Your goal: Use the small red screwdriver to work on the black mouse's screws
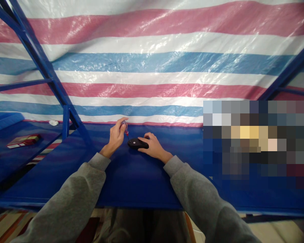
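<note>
A black computer mouse [133,143] lies on the blue tabletop [142,175], its underside seemingly facing up with a small pale round mark on it. My right hand [152,145] grips the mouse's right end between thumb and fingers. Upright in my left hand [116,135] is a small screwdriver [126,129] with a clear and red handle, pinched near its top. The shaft points down to the left end of the mouse; whether the tip sits in a screw is too small to tell.
Blue metal frame posts [66,121] rise at the left and right. Striped plastic sheeting [154,64] hangs behind the table. On the left surface are a red box [24,140], a blue tray [5,120] and a crumpled white scrap [53,123]. A pixelated patch hides the right side.
</note>
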The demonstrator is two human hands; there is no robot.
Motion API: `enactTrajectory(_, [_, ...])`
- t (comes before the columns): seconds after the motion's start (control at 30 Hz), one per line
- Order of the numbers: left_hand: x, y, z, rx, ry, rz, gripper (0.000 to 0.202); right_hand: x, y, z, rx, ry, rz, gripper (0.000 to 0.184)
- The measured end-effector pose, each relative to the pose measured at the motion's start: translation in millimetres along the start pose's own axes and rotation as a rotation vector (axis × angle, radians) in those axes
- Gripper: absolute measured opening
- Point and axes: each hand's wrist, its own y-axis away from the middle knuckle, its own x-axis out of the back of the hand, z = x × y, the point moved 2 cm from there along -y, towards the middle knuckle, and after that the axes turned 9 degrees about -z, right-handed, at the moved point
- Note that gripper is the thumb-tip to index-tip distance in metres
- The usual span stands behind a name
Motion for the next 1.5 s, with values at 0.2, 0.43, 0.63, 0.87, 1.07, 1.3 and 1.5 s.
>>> enactTrajectory(0.2, [1.3,-1,3,0.005,-0.005,-0.005,0.036,0,0,-1,0.003,0.005,0.000,0.059])
enactTrajectory(0.43, [-3.2,1,0,0.097,0.190,0.094,0.036,3,1,-3,-0.028,0.036,0.044,0.058])
enactTrajectory(0.63, [-13.2,2,-1,0.143,0.454,0.192,0.035,10,0,-19,0.048,-0.063,0.190,0.032])
enactTrajectory(0.87, [-20.3,4,-4,0.180,0.586,0.235,0.034,5,-2,-27,0.061,-0.093,0.220,0.027])
enactTrajectory(1.07, [-23.4,8,0,0.202,0.579,0.309,0.034,3,-2,-27,0.005,-0.110,0.248,0.028])
enactTrajectory(1.3, [-24.2,10,6,0.197,0.536,0.345,0.033,2,-3,-32,-0.071,-0.185,0.310,0.023])
enactTrajectory(1.5, [-24.3,10,5,0.208,0.524,0.335,0.034,1,-4,-31,-0.085,-0.210,0.304,0.022])
